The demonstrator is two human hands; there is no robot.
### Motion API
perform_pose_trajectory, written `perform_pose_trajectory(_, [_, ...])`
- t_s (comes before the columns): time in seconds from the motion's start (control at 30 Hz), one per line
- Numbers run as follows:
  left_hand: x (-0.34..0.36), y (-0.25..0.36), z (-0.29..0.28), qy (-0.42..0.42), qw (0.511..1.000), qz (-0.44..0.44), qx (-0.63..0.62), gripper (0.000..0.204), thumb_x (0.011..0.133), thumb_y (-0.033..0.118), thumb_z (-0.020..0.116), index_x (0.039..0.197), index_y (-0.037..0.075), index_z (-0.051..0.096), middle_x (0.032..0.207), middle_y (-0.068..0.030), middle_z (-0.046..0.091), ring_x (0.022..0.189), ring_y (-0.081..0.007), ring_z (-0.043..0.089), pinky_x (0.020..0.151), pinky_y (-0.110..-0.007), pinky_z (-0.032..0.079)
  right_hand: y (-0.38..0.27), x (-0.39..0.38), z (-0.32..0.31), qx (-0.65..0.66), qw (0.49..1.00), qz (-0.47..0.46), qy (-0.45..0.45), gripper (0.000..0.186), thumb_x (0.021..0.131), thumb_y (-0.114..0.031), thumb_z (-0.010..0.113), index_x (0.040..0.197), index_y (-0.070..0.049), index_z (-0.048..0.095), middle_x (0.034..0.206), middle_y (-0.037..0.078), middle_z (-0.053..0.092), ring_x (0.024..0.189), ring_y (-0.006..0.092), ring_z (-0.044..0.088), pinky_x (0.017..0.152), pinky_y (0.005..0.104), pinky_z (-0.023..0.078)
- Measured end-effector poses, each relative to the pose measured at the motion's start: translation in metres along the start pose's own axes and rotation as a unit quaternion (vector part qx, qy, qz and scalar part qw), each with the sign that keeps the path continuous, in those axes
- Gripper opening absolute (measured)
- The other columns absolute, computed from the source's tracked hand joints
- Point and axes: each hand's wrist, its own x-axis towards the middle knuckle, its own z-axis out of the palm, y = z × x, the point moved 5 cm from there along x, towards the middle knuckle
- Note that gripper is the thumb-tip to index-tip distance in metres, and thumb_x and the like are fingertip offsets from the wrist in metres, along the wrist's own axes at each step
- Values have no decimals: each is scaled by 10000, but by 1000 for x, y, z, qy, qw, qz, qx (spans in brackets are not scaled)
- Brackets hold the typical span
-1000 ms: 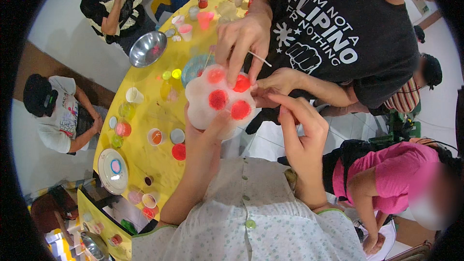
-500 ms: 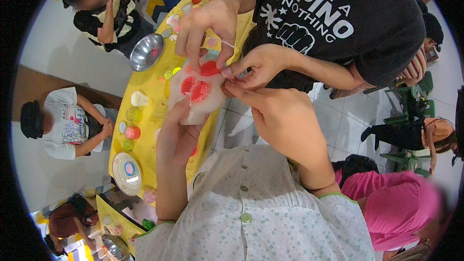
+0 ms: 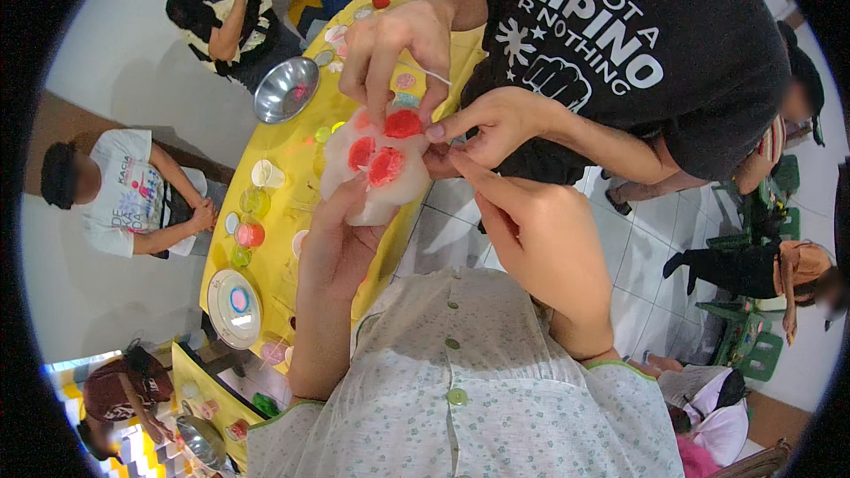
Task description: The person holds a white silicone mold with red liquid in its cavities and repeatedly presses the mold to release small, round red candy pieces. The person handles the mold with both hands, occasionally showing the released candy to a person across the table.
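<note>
One white mold [image 3: 403, 192]: left hand [image 3: 341, 252] clamps near edge, right hand [image 3: 540, 221] grip unclear; tiled floor [image 3: 452, 230] beyond table [image 3: 279, 292].

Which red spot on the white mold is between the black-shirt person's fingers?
The upper-right red spot: that person's fingers sit either side of it. The other two bright red spots lie lower, nearer the thumb of your left hand.

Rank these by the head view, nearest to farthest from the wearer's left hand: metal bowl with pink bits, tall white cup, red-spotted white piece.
From the left hand:
1. Red-spotted white piece: in its grip.
2. Tall white cup: left and slightly up, on the yellow table.
3. Metal bowl: up and left, beyond the cup.
</note>
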Motion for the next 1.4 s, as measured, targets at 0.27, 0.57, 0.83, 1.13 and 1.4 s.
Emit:
perform_pose_trajectory(0.27, [1, -2, -2, 4, 999, 41, 29, 462, 913, 145, 549, 1324, 8, 389, 1271, -110, 528, 1146, -230, 547, 948, -357, 486, 0, -7, 1, 112, 992, 56, 32, 246, 769, -22, 665, 1011, -54, 697, 654, 65, 565, 498, 121, 479, 470, 252, 385])
perform_pose_trajectory(0.57, [-3, -3, 6, 27, 998, 57, 14, 462, 885, 84, 585, 1297, -14, 402, 1227, -112, 559, 1099, -199, 588, 904, -319, 514, -5, 0, 5, 175, 981, 10, 81, 223, 779, 33, 650, 994, -24, 672, 795, 95, 608, 587, 170, 562, 523, 263, 448])
perform_pose_trajectory(0.83, [-2, -6, 8, 32, 997, 59, 27, 471, 910, 100, 540, 1336, -6, 369, 1313, -131, 496, 1176, -238, 534, 978, -378, 475, -5, 4, 8, 58, 997, 44, 23, 302, 805, -28, 605, 1097, -86, 656, 701, 107, 628, 521, 221, 590, 483, 330, 459])
perform_pose_trajectory(1.13, [-9, -7, 8, 44, 997, 56, 14, 491, 889, 97, 580, 1319, -12, 370, 1281, -125, 517, 1154, -226, 550, 948, -357, 492, -22, 28, 4, -100, 995, -6, 28, 396, 769, -33, 615, 1136, -169, 670, 575, 128, 551, 503, 271, 568, 483, 374, 434])
perform_pose_trajectory(1.4, [-14, -6, 10, 49, 997, 62, 10, 500, 881, 111, 607, 1304, -19, 374, 1249, -130, 539, 1121, -210, 576, 900, -319, 520, -23, 28, 4, -77, 996, -16, 36, 388, 770, -31, 611, 1126, -170, 674, 561, 126, 546, 490, 269, 565, 479, 373, 432])
